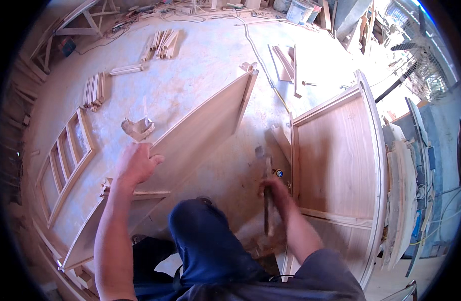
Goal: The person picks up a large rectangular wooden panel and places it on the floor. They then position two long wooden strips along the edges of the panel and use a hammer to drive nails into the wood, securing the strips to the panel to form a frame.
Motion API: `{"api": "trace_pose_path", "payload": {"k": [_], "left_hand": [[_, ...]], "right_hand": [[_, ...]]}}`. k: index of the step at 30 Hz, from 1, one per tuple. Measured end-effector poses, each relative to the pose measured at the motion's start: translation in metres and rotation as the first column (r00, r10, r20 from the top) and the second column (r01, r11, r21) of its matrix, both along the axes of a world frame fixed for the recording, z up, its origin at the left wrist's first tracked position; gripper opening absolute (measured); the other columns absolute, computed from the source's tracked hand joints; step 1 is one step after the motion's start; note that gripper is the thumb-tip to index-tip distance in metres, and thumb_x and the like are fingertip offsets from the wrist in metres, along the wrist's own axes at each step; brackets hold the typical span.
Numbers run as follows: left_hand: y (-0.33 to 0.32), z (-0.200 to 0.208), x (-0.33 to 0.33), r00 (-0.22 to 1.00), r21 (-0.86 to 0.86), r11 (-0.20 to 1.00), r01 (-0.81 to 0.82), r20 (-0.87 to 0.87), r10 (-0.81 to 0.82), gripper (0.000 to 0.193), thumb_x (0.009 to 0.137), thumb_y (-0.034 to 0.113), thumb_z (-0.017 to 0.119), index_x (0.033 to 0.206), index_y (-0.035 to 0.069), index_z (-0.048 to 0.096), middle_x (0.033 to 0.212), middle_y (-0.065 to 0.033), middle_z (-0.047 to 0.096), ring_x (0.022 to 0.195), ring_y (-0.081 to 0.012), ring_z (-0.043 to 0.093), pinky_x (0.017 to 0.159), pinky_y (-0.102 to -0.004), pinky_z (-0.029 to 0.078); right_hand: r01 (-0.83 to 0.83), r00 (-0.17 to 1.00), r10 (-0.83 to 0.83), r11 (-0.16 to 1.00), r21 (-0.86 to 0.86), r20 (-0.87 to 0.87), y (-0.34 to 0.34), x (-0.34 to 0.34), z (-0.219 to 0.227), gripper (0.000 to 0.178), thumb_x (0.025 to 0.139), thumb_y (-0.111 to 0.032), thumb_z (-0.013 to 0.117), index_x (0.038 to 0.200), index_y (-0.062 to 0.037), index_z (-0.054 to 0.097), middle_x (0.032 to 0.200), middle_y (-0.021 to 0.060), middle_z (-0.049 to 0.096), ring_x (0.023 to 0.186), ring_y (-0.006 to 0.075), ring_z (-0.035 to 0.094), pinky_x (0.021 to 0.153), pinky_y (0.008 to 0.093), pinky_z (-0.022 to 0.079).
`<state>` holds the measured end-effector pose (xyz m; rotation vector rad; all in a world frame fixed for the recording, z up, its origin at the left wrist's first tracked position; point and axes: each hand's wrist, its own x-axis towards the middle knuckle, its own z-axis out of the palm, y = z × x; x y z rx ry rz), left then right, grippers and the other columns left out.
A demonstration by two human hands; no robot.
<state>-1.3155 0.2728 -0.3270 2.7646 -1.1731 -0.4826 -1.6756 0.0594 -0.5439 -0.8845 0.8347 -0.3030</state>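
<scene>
The person wears a dark grey, short-sleeved cloth shirt (326,276) and long, navy-blue cloth trousers (205,241), creased over the knee. The left hand (138,164) and right hand (271,186) are bare.

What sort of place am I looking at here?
Probably a woodworking shop: stacked wooden strips, a slatted wooden frame and, in the right hand, what looks like a hammer.
</scene>
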Motion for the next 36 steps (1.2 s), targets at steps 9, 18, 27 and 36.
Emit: {"api": "trace_pose_path", "payload": {"k": [9, 18, 27, 36], "left_hand": [[-0.005, -0.003, -0.007, 0.999, -0.019, 0.999, 0.043, 0.031, -0.042, 0.043, 0.085, 0.043, 0.074, 0.094, 0.000, 0.072, 0.085, -0.0251, 0.070, 0.090, -0.0427, 0.068, 0.083, -0.0504, 0.052], [0.005, -0.011, 0.008, 0.999, -0.048, 0.999, -0.004, 0.047, 0.007, 0.044, 0.084, 0.042, 0.076, 0.089, -0.001, 0.071, 0.088, -0.0275, 0.070, 0.090, -0.0443, 0.067, 0.082, -0.0514, 0.052], [0.002, -0.012, 0.009, 0.998, -0.071, 0.997, -0.043, 0.050, 0.047, 0.045, 0.084, 0.042, 0.077, 0.088, -0.002, 0.071, 0.088, -0.0272, 0.070, 0.089, -0.0449, 0.067, 0.081, -0.0512, 0.053], [0.005, -0.021, 0.006, 0.992, -0.055, 0.998, -0.028, 0.119, 0.034, 0.044, 0.086, 0.044, 0.074, 0.090, 0.000, 0.072, 0.088, -0.0262, 0.071, 0.089, -0.0426, 0.069, 0.081, -0.0509, 0.053]], "right_hand": [[-0.110, 0.973, 0.019, 0.917, -0.383, -0.232, -0.206, 0.104, 0.117, 0.012, 0.082, -0.008, 0.069, 0.077, -0.0034, 0.059, 0.060, 0.0057, 0.057, 0.046, 0.0160, 0.052, 0.044, 0.0319, 0.042], [-0.463, 0.872, 0.188, 0.617, -0.636, -0.452, -0.216, 0.125, 0.174, 0.031, 0.078, -0.005, 0.066, 0.105, 0.0075, 0.058, 0.074, 0.0151, 0.065, 0.055, 0.0214, 0.063, 0.047, 0.0353, 0.050], [-0.372, 0.904, -0.263, -0.089, -0.924, -0.338, -0.103, 0.144, 0.253, 0.028, 0.087, -0.011, 0.059, 0.112, 0.0008, 0.054, 0.074, 0.0215, 0.068, 0.068, 0.0402, 0.070, 0.061, 0.0520, 0.054], [-0.661, 0.739, -0.081, -0.276, -0.698, -0.668, -0.060, 0.170, 0.261, 0.021, 0.087, -0.007, 0.058, 0.105, 0.0005, 0.052, 0.074, 0.0206, 0.069, 0.070, 0.0396, 0.070, 0.065, 0.0517, 0.056]]}}
